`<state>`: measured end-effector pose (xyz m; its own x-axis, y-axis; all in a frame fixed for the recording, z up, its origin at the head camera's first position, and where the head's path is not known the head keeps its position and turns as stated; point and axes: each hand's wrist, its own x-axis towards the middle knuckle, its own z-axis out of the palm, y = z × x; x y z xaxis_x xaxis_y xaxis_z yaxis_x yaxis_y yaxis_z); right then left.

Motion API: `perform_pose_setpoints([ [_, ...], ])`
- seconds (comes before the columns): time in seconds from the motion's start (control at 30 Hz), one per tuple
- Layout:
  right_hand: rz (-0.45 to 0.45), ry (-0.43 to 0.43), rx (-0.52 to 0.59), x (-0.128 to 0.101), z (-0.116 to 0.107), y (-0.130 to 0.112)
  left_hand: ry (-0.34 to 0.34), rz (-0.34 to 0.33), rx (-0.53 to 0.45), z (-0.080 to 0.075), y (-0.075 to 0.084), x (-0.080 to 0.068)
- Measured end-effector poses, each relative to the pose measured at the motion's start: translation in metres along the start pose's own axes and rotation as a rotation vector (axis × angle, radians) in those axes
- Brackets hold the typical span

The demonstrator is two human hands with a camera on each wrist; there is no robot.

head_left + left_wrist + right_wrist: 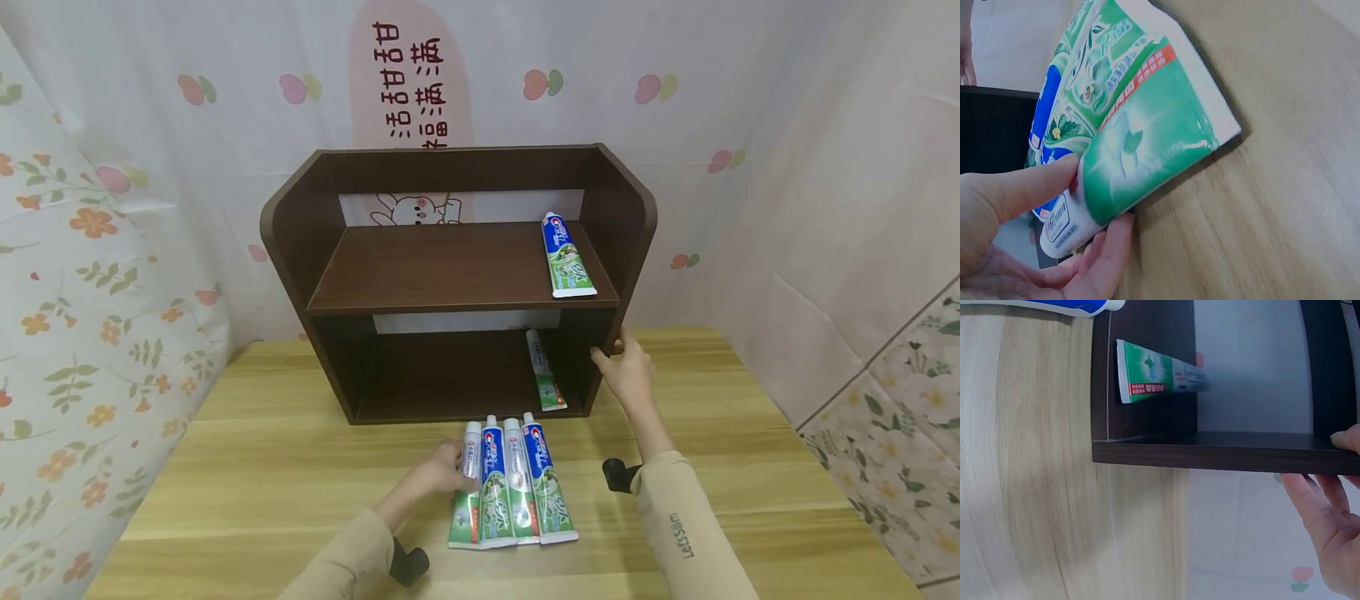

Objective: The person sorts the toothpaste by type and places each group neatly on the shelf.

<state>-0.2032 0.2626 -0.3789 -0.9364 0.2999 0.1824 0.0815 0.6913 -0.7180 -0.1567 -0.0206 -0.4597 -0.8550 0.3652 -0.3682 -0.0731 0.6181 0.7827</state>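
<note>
The left hand (pixel 438 468) pinches the leftmost toothpaste tube (pixel 467 487) of a row of four (pixel 513 487) lying side by side on the wooden surface (pixel 262 467), just in front of the dark brown shelf unit (pixel 457 279); the wrist view shows the thumb (pixel 1022 187) on top near the cap end and the fingers (pixel 1107 250) curled beneath. The right hand (pixel 626 371) grasps the unit's right side panel, thumb at the front edge and fingers round the outside. The tube looks light and soft, likely to dent under a hard squeeze and somewhat slick on its glossy skin, so I judge the firmer neck by the cap, where the thumb already sits, the safer place to hold it. One more tube (pixel 568 257) lies on the upper shelf at the right, another (pixel 545 371) in the lower compartment against the right wall. The lower compartment is dim and its back hard to read; most of the right hand's fingers are hidden behind the panel, and the print on the tubes is too small to make out.
</note>
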Motion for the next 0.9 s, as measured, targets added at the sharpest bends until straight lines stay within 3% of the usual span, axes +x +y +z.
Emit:
perform_pose_setpoints([
  [0.23,-0.008,0.008,0.024,-0.001,0.001,-0.002,0.005,-0.001,0.082,-0.002,-0.001,-0.003],
  [0.4,-0.015,0.009,0.026,0.000,0.000,-0.002,-0.033,0.011,0.055,-0.002,0.000,-0.004],
  [0.63,-0.014,0.002,0.029,0.000,-0.001,0.000,-0.127,-0.038,-0.023,-0.001,-0.002,-0.004],
  [0.9,-0.011,-0.012,0.022,0.000,-0.001,0.000,-0.089,-0.033,-0.024,0.002,-0.014,-0.007],
])
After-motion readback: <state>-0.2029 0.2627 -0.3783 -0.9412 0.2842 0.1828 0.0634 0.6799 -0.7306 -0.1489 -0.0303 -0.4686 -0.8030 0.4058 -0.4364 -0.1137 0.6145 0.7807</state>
